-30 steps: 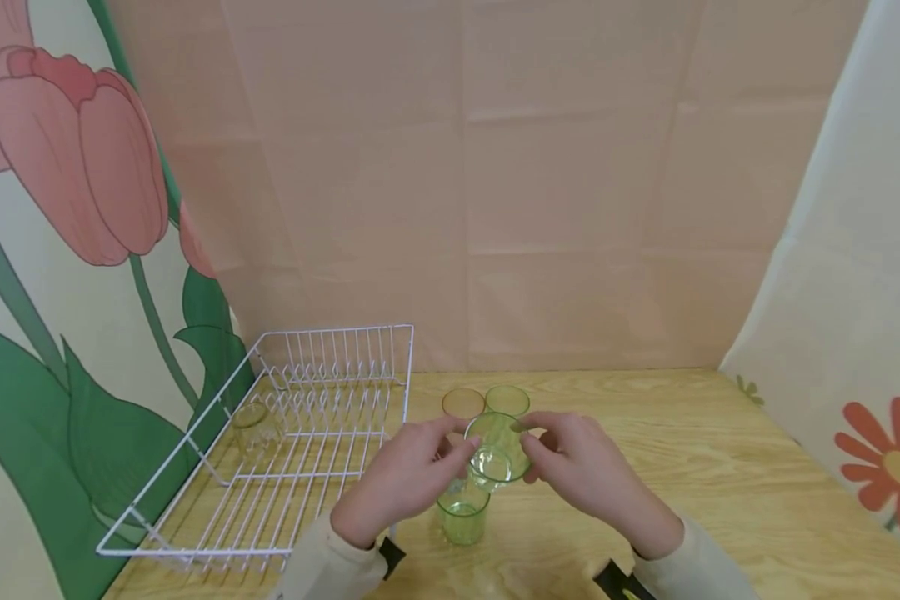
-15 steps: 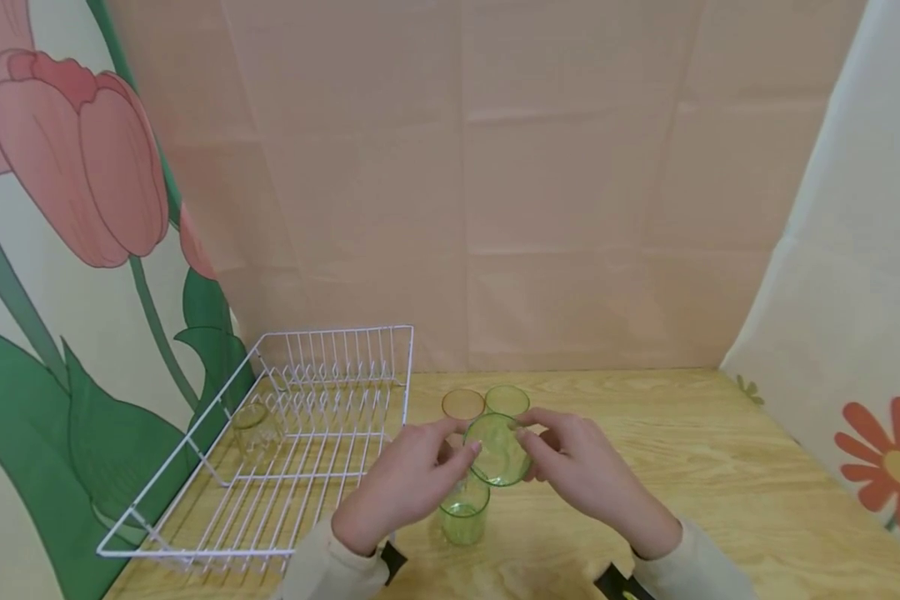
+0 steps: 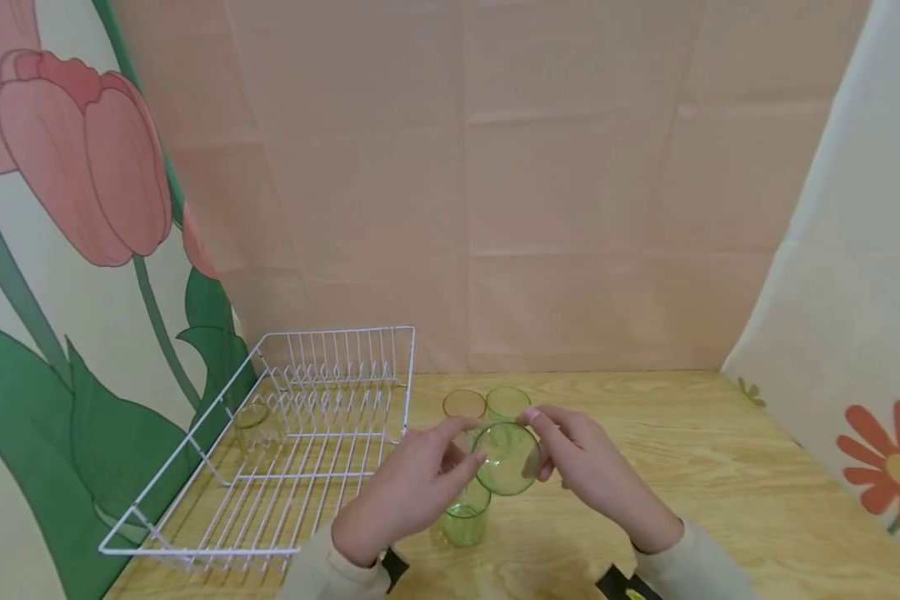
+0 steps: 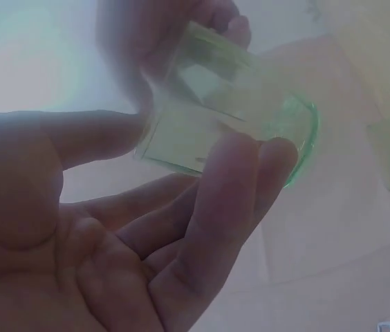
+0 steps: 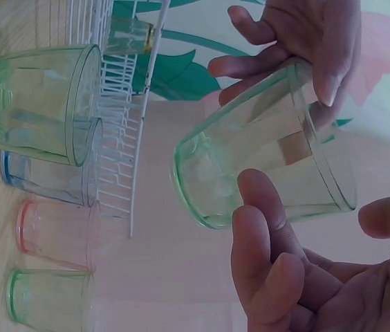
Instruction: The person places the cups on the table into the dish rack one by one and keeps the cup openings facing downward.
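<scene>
A clear green glass (image 3: 508, 473) is held up between both hands, its mouth tipped toward the head camera. My left hand (image 3: 412, 475) grips it from the left, the thumb at the rim and the fingers along the wall in the left wrist view. From the other side my right hand (image 3: 592, 467) pinches the rim; several of its fingertips lie against the glass wall in the right wrist view. Just below, a second green glass (image 3: 465, 527) stands upright on the table. Behind the hands are an orange-pink glass (image 5: 57, 232), a blue glass (image 5: 39, 176) and another green glass (image 5: 53, 297).
A white wire dish rack (image 3: 270, 552) stands on the left side of the wooden table (image 3: 675, 483). One yellowish glass (image 3: 255, 437) sits inside it at the left. A plain pinkish cloth (image 3: 570, 208) hangs behind the table, with flower-printed cloths at both sides.
The held glass has shifted slightly right and down, and it has turned between the fingers. The right fingertips have moved along its rim. The standing glasses and the rack stay put.
</scene>
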Available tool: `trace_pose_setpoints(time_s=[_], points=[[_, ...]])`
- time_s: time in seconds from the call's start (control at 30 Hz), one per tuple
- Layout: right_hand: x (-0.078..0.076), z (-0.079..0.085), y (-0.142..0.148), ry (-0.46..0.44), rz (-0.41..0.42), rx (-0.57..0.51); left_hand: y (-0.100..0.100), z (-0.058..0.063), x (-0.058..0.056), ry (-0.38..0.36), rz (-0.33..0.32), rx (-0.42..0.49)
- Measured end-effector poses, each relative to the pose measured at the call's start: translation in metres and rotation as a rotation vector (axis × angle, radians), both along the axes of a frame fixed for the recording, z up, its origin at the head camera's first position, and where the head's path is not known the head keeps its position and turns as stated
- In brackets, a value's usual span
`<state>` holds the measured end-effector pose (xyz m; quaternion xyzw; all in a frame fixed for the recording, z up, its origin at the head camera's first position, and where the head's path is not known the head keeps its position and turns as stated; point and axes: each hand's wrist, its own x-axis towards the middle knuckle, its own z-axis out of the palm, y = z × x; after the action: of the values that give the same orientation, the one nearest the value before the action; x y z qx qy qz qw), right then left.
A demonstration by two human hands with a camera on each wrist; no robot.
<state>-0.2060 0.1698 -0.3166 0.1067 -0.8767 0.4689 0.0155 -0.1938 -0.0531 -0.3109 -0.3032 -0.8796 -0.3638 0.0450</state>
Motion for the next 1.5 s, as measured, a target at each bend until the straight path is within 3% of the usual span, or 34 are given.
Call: trace_pose_setpoints(time_s=[0.4, 0.9, 1.27, 1.5], points=[[-0.0074, -0.0058, 0.0044, -0.037, 0.071, -0.004, 0.0012, 0.0013, 0.0009, -0.005, -0.036, -0.023], [-0.0078, -0.0078, 0.0005, -0.074, 0.024, 0.019, -0.0007, -0.0007, 0.0006, 0.002, -0.108, 0.003], [-0.0079, -0.0056, 0.0002, -0.101, 0.03, 0.047, 0.0048, -0.0016, 0.0025, -0.066, -0.036, 0.004], [-0.0066, -0.0057, -0.0013, -0.098, 0.009, 0.067, 0.0055, -0.0028, -0.0008, -0.087, -0.043, 0.042]])
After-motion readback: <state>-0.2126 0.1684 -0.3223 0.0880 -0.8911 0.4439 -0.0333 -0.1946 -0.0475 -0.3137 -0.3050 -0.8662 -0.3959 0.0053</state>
